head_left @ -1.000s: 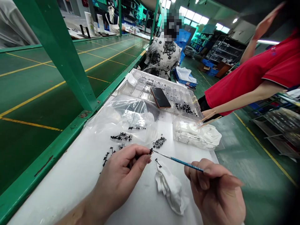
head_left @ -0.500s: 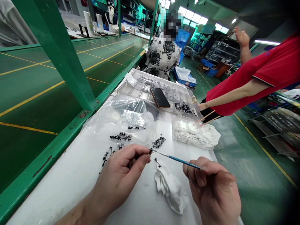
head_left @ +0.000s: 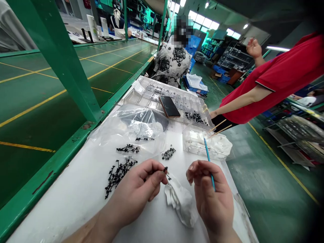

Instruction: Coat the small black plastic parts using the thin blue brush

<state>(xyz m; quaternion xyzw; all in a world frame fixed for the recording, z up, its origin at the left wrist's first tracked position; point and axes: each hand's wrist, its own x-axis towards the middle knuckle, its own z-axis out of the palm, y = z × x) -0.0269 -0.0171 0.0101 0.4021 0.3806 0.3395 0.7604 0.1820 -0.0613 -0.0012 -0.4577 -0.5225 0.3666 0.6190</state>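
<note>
Head camera:
- Left hand (head_left: 134,192) is closed in a pinch, its fingertips (head_left: 162,171) gripping a small black plastic part (head_left: 165,169) above the white cloth (head_left: 180,202).
- Right hand (head_left: 210,199) is half curled, gripping a thin blue-handled brush (head_left: 208,158) that points up and away.
- Black moulded parts (head_left: 118,175) lie on the white table (head_left: 83,199) just beside the left hand; black rings (head_left: 168,154) lie farther forward.
- Beyond them are a clear plastic bag (head_left: 134,123), a clear compartment tray (head_left: 162,91) bearing a phone (head_left: 169,106), and a clear box (head_left: 194,144) holding white cloth.
- A person in a red shirt (head_left: 278,77) stands beside the table, hands well apart from the parts.
</note>
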